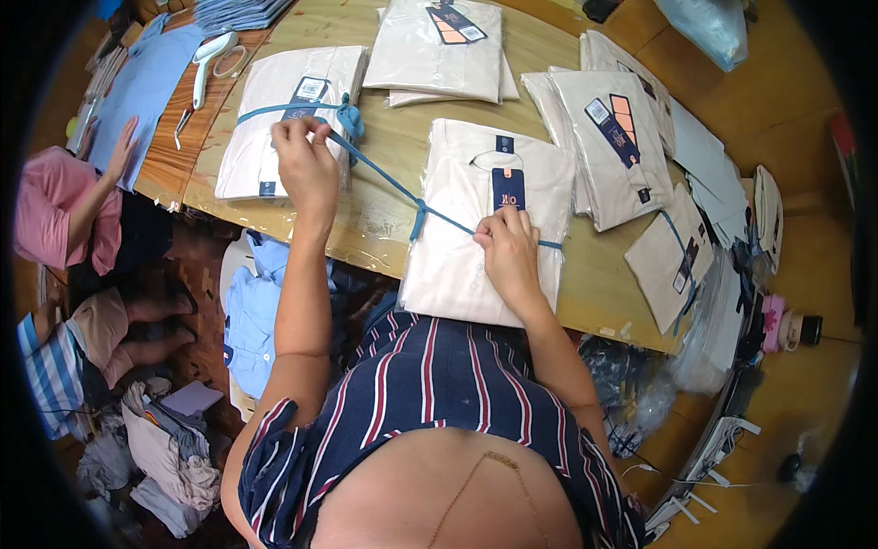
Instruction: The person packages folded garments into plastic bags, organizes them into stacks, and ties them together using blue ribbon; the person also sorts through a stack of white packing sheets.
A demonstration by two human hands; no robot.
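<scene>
A folded cream garment in a clear plastic bag [439, 265] lies at the table's near edge, directly before me. Over it runs a blue cloth strip [380, 174], knotted near the bag's left side and stretching up to my left hand. My right hand [512, 261] rests on this bag below its dark tag, fingers closed on the strip. To the left lies a stack of bagged cream garments [242, 165], bound by a blue strip with a bunched knot at its right. My left hand [306, 169] is over that stack, its fingers pinched on the blue strip.
More bagged garments [430, 55] lie at the back, and others [599, 183] on the right. A tied bundle [658, 274] sits near the right corner. A white tagging gun [206, 69] lies far left. Near it, another person's hand [121, 151] rests on blue cloth.
</scene>
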